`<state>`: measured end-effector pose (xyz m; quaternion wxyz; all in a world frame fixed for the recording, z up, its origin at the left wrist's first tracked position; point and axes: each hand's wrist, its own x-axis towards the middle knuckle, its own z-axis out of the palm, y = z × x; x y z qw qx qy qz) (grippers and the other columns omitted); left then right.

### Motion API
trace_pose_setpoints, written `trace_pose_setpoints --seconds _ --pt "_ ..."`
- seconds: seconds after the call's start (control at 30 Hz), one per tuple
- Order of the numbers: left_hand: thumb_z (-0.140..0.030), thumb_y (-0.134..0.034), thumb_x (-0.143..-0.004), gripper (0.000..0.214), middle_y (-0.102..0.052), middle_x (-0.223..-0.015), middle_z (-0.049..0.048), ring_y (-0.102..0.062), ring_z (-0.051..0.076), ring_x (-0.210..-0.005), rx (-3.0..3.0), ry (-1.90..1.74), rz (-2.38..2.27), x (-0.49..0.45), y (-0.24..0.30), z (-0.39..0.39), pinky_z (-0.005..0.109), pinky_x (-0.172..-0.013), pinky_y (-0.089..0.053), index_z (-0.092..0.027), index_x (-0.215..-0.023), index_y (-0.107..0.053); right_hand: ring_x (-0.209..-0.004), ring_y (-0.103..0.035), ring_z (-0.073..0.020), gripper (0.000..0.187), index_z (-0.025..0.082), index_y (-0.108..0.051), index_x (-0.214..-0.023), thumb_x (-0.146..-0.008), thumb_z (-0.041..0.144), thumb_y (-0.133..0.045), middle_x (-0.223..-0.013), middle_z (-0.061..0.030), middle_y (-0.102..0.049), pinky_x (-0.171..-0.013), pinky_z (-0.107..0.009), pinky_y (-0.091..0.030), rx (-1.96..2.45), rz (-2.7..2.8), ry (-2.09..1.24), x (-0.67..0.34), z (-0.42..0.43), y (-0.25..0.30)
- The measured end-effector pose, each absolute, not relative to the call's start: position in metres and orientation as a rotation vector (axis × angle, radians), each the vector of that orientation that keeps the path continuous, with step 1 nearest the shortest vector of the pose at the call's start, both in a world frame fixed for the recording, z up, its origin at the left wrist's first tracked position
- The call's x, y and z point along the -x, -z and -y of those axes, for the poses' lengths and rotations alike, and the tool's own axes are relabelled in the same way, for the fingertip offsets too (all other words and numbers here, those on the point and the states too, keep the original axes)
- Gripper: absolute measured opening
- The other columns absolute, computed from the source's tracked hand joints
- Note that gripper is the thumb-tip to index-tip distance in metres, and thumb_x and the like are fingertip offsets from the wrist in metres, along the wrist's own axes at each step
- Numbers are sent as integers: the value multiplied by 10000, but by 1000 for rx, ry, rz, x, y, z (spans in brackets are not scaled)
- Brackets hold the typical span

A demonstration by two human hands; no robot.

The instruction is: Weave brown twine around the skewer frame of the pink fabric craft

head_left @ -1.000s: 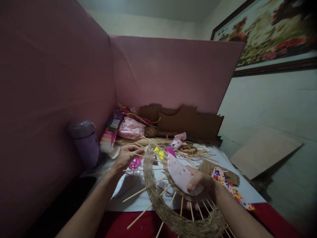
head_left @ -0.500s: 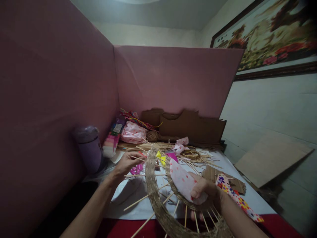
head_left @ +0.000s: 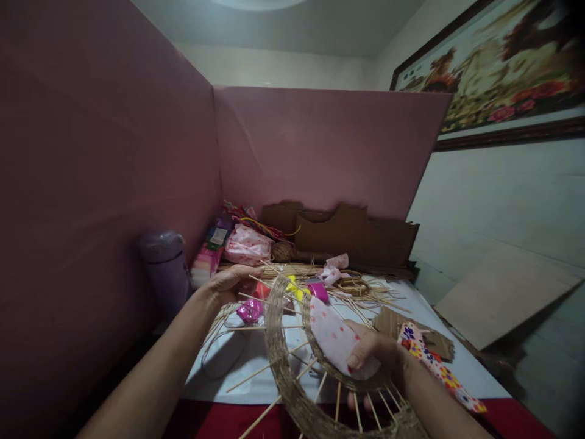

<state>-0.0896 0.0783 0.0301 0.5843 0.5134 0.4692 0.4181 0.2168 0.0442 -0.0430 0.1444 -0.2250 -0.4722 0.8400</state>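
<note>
My right hand (head_left: 372,356) grips a half-made weaving (head_left: 278,347) of brown twine on thin wooden sticks. Its thumb presses on the polka-dot cloth (head_left: 336,332) at the weaving's centre, and some fingers show underneath. Two curved bands of twine run across the sticks, with open gaps between them; bare stick ends poke out past the outer band. My left hand (head_left: 232,283) is at the upper left edge, beside the stick tips. Its fingers are drawn together; what they hold, if anything, is too small to make out. A loose strand (head_left: 205,360) loops over the white table below it.
Behind lie a bundle of sticks (head_left: 256,271), a twine ball (head_left: 282,250) and torn cardboard (head_left: 351,235). A purple bottle (head_left: 167,271) stands left. Pink packets (head_left: 250,311), a yellow packet (head_left: 299,292) and a flowered strip (head_left: 441,369) lie around the weaving.
My left hand has moved up and slightly left, away from the outer band. The weaving has shifted slightly left in my right hand's hold.
</note>
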Motion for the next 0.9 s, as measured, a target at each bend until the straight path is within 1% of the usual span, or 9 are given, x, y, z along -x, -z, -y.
trace_pose_setpoints --seconds 0.13,0.27,0.33,0.43,0.57,0.63,0.77,0.9 --pt "-423 -720 -522 335 -306 -446 -90 -253 44 -384 -1254 -961 -1091 94 -41 -75 192 -393 -150 -166 -598 -519 -431 -560 -99 621 138 -517 -1082 -471 115 -622 -632 -9 -617 -453 -198 -468 700 1369 -2360 -217 -44 44" --pt "-388 -728 -527 321 -357 -441 -62 -241 45 -395 -1404 -915 -1121 101 -50 -71 212 -406 -143 -158 -485 -508 -419 -551 -98 600 129 -553 -1011 -423 117 -670 -588 -6 -609 -401 -156 -423 731 1354 -2354 -215 -47 44" --pt "-357 -739 -529 297 -404 -439 -43 -260 50 -405 -1506 -898 -1154 103 -55 -70 219 -419 -154 -148 -458 -540 -422 -552 -104 600 126 -559 -993 -407 113 -687 -593 -12 -612 -389 -154 -414 733 1368 -2391 -214 -50 46" --pt "-332 -744 -539 238 -447 -442 -32 -294 60 -426 -1652 -894 -1207 98 -63 -72 222 -438 -165 -142 -480 -614 -425 -559 -113 588 114 -561 -991 -417 107 -687 -591 -20 -618 -375 -151 -414 728 1380 -2388 -216 -53 49" --pt "-282 -756 -515 211 -398 -395 -47 -267 54 -408 -1794 -852 -1244 80 -72 -75 222 -430 -146 -135 -446 -621 -475 -597 -119 584 134 -546 -1029 -460 90 -669 -651 -24 -644 -419 -158 -456 722 1367 -2437 -218 -53 50" --pt "-264 -749 -515 204 -381 -381 -52 -258 50 -397 -1842 -833 -1245 71 -75 -75 220 -421 -142 -132 -438 -614 -472 -596 -112 581 138 -539 -1038 -472 94 -665 -656 -16 -641 -436 -167 -471 704 1362 -2454 -219 -53 49" --pt "-287 -737 -526 215 -377 -374 -53 -262 51 -391 -1906 -831 -1262 63 -76 -78 212 -408 -150 -132 -449 -608 -464 -597 -125 592 135 -544 -1018 -442 102 -680 -658 -28 -648 -423 -175 -466 726 1372 -2458 -217 -52 47" --pt "-328 -737 -513 226 -433 -402 -42 -314 62 -413 -1958 -866 -1271 64 -75 -82 203 -412 -198 -136 -476 -622 -439 -594 -137 577 129 -558 -990 -426 111 -680 -613 -29 -644 -389 -171 -449 748 1366 -2412 -216 -51 45"
